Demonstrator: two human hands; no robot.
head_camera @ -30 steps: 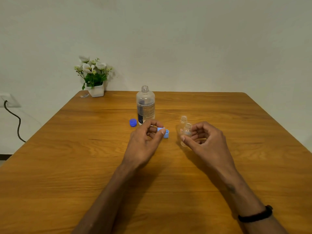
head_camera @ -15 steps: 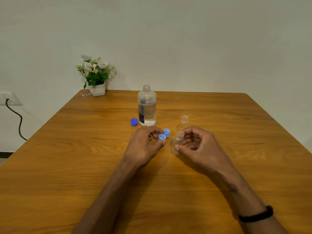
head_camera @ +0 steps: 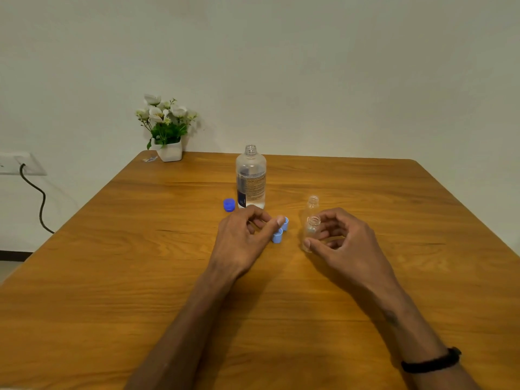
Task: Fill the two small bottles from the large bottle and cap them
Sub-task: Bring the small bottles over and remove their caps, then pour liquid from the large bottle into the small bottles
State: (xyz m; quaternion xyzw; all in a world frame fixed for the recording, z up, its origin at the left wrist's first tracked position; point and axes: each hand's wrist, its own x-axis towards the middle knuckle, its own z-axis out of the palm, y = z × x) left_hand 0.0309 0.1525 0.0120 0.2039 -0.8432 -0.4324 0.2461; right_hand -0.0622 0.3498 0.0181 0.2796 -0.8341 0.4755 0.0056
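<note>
The large clear bottle (head_camera: 251, 178) stands uncapped at mid-table with a little liquid at its bottom, and its dark blue cap (head_camera: 229, 204) lies to its left. My right hand (head_camera: 346, 243) grips one small clear bottle (head_camera: 311, 233), upright and uncapped, thumb across its lower front. The second small bottle (head_camera: 313, 203) stands open just behind it. My left hand (head_camera: 244, 240) has curled fingers, and its thumb lies against a light-blue cap (head_camera: 277, 236) low at the table surface. Another light-blue cap (head_camera: 285, 223) sits right behind that one.
A white pot of artificial flowers (head_camera: 168, 149) stands at the wooden table's (head_camera: 140, 277) far left corner, with a small scrap beside it. A wall socket with a black cable (head_camera: 39, 198) is off the table's left side.
My left hand carried the light-blue cap down beside the other cap. My right hand tilted the small bottle toward me, then brought it upright, a little to the right.
</note>
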